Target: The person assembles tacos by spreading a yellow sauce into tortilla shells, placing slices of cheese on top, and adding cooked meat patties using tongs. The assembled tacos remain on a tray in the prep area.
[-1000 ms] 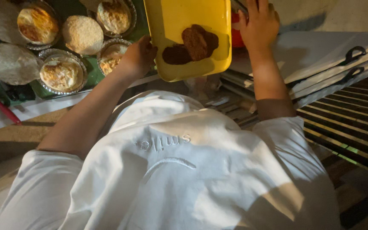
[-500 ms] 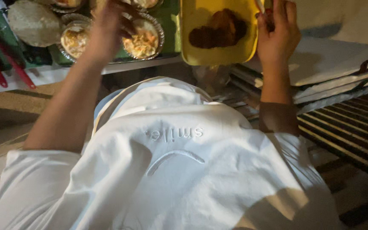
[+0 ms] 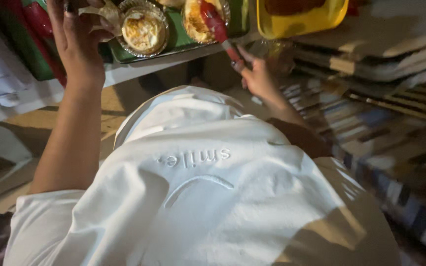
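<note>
— Where's the brush?
— The red brush [image 3: 216,25] lies across a foil cup [image 3: 199,18] near the green tray's [image 3: 173,43] front edge; right hand [image 3: 258,75] fingers pinch its handle.
— Left hand [image 3: 77,37]?
— Raised, fingers gripping crumpled paper [image 3: 105,13] beside another cup [image 3: 144,29]. Yellow tray [image 3: 301,20] crowds the right.

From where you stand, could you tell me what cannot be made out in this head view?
- Yellow tray: top cut off by the frame edge; its dark contents unclear.
- Left hand: fingertips cut off at the top; the pale scrap it touches is unidentifiable.
- Right hand: blurred; grip on the red-tipped tool unclear.
- Floor: hidden by the white shirt.
</note>
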{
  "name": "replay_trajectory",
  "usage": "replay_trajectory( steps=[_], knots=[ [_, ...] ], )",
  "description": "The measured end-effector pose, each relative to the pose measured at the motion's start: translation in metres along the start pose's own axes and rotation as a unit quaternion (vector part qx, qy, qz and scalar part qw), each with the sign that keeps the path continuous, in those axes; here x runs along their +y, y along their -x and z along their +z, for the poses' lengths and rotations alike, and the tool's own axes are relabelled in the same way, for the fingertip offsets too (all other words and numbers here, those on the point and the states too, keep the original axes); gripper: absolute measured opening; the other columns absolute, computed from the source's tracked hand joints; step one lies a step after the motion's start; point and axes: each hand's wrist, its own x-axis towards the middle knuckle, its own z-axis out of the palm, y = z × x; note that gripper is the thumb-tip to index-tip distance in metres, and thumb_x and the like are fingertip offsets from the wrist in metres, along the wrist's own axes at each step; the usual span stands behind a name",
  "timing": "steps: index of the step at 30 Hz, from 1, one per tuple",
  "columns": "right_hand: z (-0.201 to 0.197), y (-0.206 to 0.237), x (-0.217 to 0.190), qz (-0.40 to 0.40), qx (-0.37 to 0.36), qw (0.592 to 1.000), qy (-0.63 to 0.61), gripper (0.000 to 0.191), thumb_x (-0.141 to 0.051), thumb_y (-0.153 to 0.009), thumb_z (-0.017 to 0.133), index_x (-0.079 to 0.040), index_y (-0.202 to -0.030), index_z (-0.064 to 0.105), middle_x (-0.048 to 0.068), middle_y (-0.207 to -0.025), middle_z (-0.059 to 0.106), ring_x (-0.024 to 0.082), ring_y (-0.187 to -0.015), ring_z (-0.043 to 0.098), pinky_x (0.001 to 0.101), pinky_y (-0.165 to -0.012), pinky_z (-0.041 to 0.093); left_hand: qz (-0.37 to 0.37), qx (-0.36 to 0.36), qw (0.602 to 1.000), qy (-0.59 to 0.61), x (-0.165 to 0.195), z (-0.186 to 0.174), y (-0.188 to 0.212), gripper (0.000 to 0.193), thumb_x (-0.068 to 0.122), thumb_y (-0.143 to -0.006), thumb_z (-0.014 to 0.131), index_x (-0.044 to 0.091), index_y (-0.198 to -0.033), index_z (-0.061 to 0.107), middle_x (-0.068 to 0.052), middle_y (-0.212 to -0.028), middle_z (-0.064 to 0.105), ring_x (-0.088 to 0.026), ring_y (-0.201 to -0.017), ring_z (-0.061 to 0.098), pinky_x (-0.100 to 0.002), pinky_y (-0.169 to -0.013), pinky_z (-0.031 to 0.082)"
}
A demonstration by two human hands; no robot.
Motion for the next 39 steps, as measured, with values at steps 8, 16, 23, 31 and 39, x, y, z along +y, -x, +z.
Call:
replay_trajectory(
  steps=[8,16,23,31,39],
  knots=[
    [0.012,0.006,0.016,0.042,0.034,0.997,0.058,0.046,-0.02,-0.105,0.064,-0.017,-0.151,0.058,-0.004,-0.085,0.061,0.004,-0.047,0.048,0.0241,-0.043,0.042,-0.03,-0.015,0.999,-0.006,0.017,-0.024,0.006,0.045,0.035,-0.127,0.049,0.015,-0.163,0.033,-0.01,-0.129,0.06,-0.016,-0.094,0.063,-0.029,-0.081,0.055],
    [0.024,0.016,-0.025,-0.178,0.081,0.941,0.275,0.03,-0.013,-0.108,0.065,-0.01,-0.138,0.069,0.014,-0.117,0.076,0.028,-0.102,0.075,0.0403,-0.086,0.057,-0.029,-0.032,0.999,0.016,0.022,-0.041,0.006,0.047,0.034,-0.125,0.052,0.015,-0.163,0.034,-0.009,-0.128,0.059,-0.013,-0.09,0.061,-0.027,-0.081,0.055],
    [0.035,0.023,-0.053,-0.029,0.142,0.893,0.427,0.042,-0.028,-0.1,0.07,-0.009,-0.137,0.065,0.021,-0.117,0.07,0.041,-0.105,0.067,0.0499,-0.089,0.052,-0.027,-0.024,0.999,0.032,0.025,-0.051,0.008,0.043,0.032,-0.125,0.054,0.013,-0.16,0.041,-0.008,-0.124,0.058,-0.013,-0.089,0.059,-0.027,-0.077,0.052],
    [0.036,0.024,-0.051,-0.001,0.196,0.862,0.468,0.061,-0.034,-0.094,0.072,-0.009,-0.147,0.055,0.028,-0.124,0.063,0.049,-0.105,0.063,0.0538,-0.086,0.051,-0.05,0.012,0.999,0.011,0.035,-0.048,0.001,0.041,0.022,-0.12,0.056,0.012,-0.157,0.041,-0.009,-0.121,0.059,-0.012,-0.086,0.058,-0.027,-0.076,0.054],
    [0.053,0.018,-0.041,-0.024,0.183,0.882,0.434,0.048,-0.025,-0.099,0.071,-0.016,-0.145,0.059,0.017,-0.12,0.071,0.038,-0.105,0.069,0.0488,-0.087,0.055,-0.007,-0.015,0.999,0.031,0.029,-0.048,-0.001,0.039,0.02,-0.121,0.057,0.014,-0.158,0.043,-0.008,-0.122,0.06,-0.014,-0.087,0.061,-0.027,-0.076,0.055]
  ],
)
